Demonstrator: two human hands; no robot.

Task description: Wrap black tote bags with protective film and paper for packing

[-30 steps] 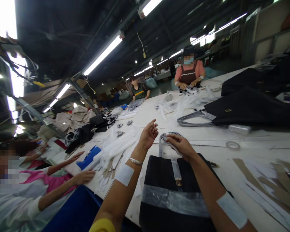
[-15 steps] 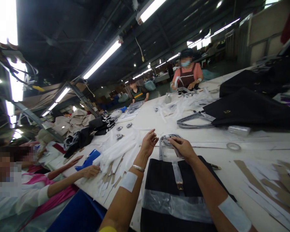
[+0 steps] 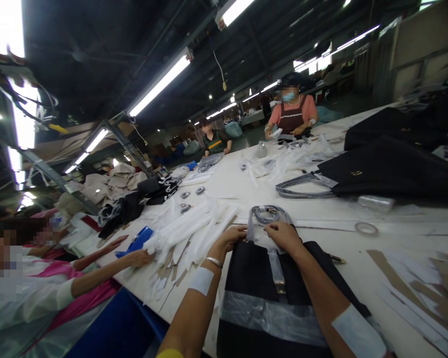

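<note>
A black bag (image 3: 254, 278) lies flat on the white table (image 3: 321, 233) in front of me, with a clear plastic band across its lower part. Its grey plastic-wrapped handle (image 3: 269, 215) loops out past the top edge. My left hand (image 3: 232, 236) rests at the bag's top left corner, fingers curled on the handle's left strap. My right hand (image 3: 283, 234) is closed on the top edge where the right strap meets the bag. A plastic-wrapped strap with a brass clasp (image 3: 280, 286) runs down the bag's middle.
White plastic sleeves (image 3: 194, 228) and a blue tool (image 3: 138, 241) lie to the left, near a co-worker's hands (image 3: 140, 257). Other black bags (image 3: 388, 169) sit at the right, a tape roll (image 3: 366, 228) and cardboard strips (image 3: 414, 288) nearer. Two people work at the table's far end.
My left hand came down from raised and open in the air onto the bag's top left corner. My right hand slid from the handle loop to the bag's top edge.
</note>
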